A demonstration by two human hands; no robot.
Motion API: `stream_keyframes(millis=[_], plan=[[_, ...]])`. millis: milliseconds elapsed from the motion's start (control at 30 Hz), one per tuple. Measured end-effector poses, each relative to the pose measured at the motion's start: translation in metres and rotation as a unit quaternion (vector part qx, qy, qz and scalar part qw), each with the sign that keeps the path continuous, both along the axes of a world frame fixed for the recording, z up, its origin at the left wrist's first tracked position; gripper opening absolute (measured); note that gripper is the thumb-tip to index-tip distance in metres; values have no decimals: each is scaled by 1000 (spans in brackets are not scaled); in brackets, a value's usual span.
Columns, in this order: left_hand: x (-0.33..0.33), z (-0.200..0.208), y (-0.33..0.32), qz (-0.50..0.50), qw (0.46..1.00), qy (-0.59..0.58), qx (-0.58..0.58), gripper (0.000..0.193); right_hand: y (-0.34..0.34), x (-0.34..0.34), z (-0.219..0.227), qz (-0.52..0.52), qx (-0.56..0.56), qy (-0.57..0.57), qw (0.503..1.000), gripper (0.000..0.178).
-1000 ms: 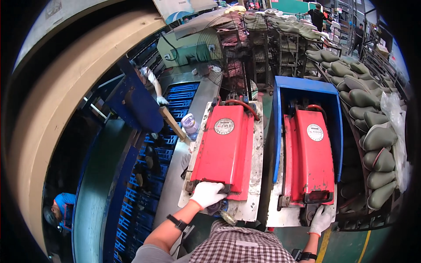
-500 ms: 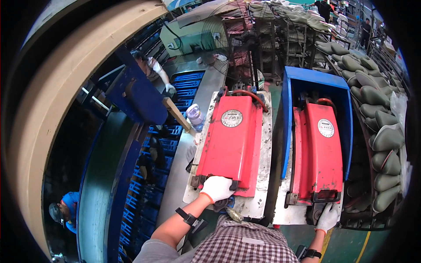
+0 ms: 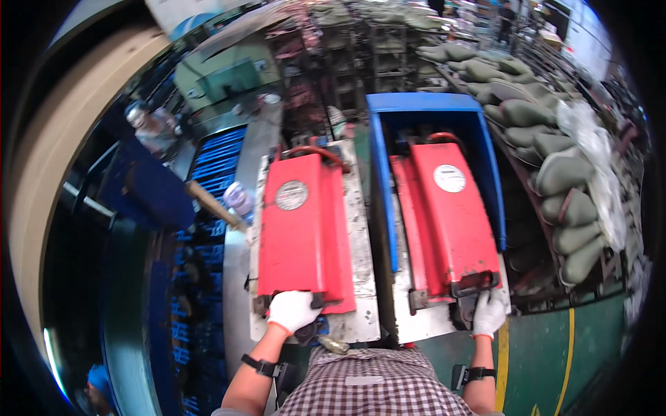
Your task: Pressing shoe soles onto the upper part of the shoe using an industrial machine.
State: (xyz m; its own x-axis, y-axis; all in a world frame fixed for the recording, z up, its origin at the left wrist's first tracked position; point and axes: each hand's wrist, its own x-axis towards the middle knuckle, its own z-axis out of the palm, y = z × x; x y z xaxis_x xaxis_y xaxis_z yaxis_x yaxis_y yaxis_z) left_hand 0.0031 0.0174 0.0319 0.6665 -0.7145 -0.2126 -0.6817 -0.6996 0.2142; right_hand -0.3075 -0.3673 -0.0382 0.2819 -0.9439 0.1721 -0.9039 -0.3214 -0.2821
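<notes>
My left hand (image 3: 291, 310), in a white glove, is closed around the dark front handle of a long red machine cover (image 3: 291, 236). Its fingers lie over the cover's front lip, so most of the handle is hidden. My right hand (image 3: 490, 316), also gloved in white, rests at the front of a second red cover (image 3: 454, 222). Its fingers point upward, apart, just below the black handle (image 3: 475, 283) and beside a dark rounded metal part (image 3: 464, 312). Both covers are down on pale, stained base plates. A crumpled greenish bundle (image 3: 334, 344) hangs at my apron.
A blue hood (image 3: 424, 102) surrounds the right machine on three sides. Green-grey shoe-shaped forms (image 3: 527, 114) fill a rack at right, partly under clear plastic (image 3: 590, 166). A conveyor with blue slats (image 3: 220, 163) and a bottle (image 3: 238, 199) are at left. A person (image 3: 152, 128) stands beyond.
The view has swung right, so both machines appear farther left. My left hand stays at its handle; my right hand stays at the right machine's front, its fingers now nearer the black handle.
</notes>
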Motion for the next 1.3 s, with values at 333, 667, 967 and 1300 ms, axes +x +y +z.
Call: stream_keyframes(millis=[333, 667, 967, 1300], plan=[[4, -7, -8, -3, 1000, -8, -6, 44, 6, 1, 18, -8, -18, -20, 1000, 27], [2, -14, 3, -4, 1000, -3, -26, 41, 8, -3, 17, -17, -4, 26, 1000, 43], [0, -8, -1, 20, 1000, 17, -13, 36, -23, -24, -28, 24, 8, 29, 999, 50], [3, -9, 0, 17, 999, 28, -8, 36, -23, -23, -25, 16, 39, 75, 996, 55]])
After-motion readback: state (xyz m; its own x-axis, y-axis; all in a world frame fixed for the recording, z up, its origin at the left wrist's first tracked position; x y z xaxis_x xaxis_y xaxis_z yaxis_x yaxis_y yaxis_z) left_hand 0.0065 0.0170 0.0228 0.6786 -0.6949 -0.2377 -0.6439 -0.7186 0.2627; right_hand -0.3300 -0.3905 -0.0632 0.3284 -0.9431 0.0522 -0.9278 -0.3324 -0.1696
